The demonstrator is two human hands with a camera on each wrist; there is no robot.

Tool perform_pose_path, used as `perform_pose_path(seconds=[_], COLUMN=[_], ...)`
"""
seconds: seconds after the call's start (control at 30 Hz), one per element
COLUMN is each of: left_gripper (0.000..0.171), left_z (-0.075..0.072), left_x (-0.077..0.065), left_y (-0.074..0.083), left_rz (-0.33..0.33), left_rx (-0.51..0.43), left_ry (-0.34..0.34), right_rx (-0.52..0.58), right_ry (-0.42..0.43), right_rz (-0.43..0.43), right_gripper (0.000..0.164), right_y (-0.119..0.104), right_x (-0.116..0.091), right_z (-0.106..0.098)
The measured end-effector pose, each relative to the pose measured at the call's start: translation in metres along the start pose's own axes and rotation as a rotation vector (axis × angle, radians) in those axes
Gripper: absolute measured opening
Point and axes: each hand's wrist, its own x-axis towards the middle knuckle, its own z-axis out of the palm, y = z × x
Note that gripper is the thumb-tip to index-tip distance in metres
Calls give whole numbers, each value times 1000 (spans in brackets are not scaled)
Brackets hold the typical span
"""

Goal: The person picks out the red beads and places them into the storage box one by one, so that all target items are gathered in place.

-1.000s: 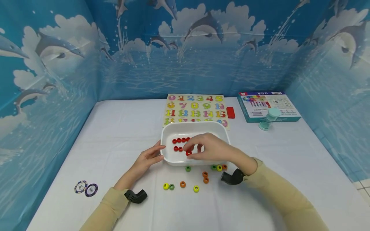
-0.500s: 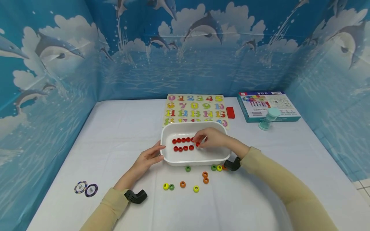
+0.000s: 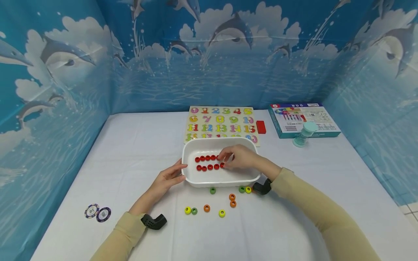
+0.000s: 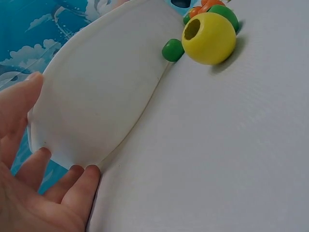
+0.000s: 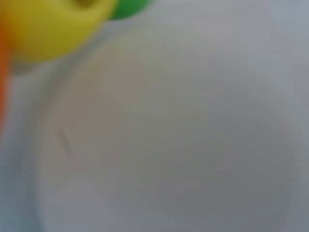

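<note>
A white tray (image 3: pixel 202 180) holds two rows of red beads (image 3: pixel 210 167). My left hand (image 3: pixel 166 179) rests against the tray's left end, its fingertips touching the outer wall in the left wrist view. Over the tray's right half is my right hand (image 3: pixel 240 157), its thumb and fingers pinching a red bead (image 3: pixel 222 165) at the right end of the nearer row. The hand partly covers the right end of the farther row. In the right wrist view the tray's wall (image 5: pixel 169 135) is a blur and the hand is out of sight.
In front of the tray lie loose green, yellow and orange beads (image 3: pixel 233 203). Behind it is a number puzzle board (image 3: pixel 222 119) with a red block (image 3: pixel 261 127) alongside. A box (image 3: pixel 303 119) and a mint-coloured sand timer (image 3: pixel 305 134) stand right; two poker chips (image 3: pixel 103 214) lie left.
My right hand has moved right and brought a red bead down to the nearer row's right end; another red bead was placed just before it. The left hand stays put.
</note>
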Motion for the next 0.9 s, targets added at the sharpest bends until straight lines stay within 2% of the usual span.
perform_pose_path(seconds=[0.1,0.2,0.3,0.37,0.43,0.53,0.63,0.73,0.83,0.9], left_gripper=[45,44,42,39,37,34,34,34,42,51], left_z=[1,2,4,6,11,21,36,48,52,51], left_x=[0,0,0,0,1,-1,-3,-5,-8,-9], left_y=[-1,-1,1,2,2,5,8,12,18,22], left_rz=[9,31,121,217,337,481,623,729,741,694], left_rx=[-2,-1,2,49,152,380,576,719,841,929], left_ry=[1,13,49,101,168,254,262,245,223,192], right_rx=[17,41,57,64,64,89,139,182,165,114], right_ry=[59,164,302,410,517,643,732,810,843,814], right_rz=[2,-12,-8,21,69,145,181,156,136,135], right_gripper=[26,27,27,27,27,28,29,27,28,29], right_y=[-1,-2,2,6,12,21,31,30,29,28], right_x=[-6,-16,-27,-33,-37,-40,-43,-47,-53,-58], right_z=[-11,-23,-30,-31,-29,-23,-15,-8,-3,-2])
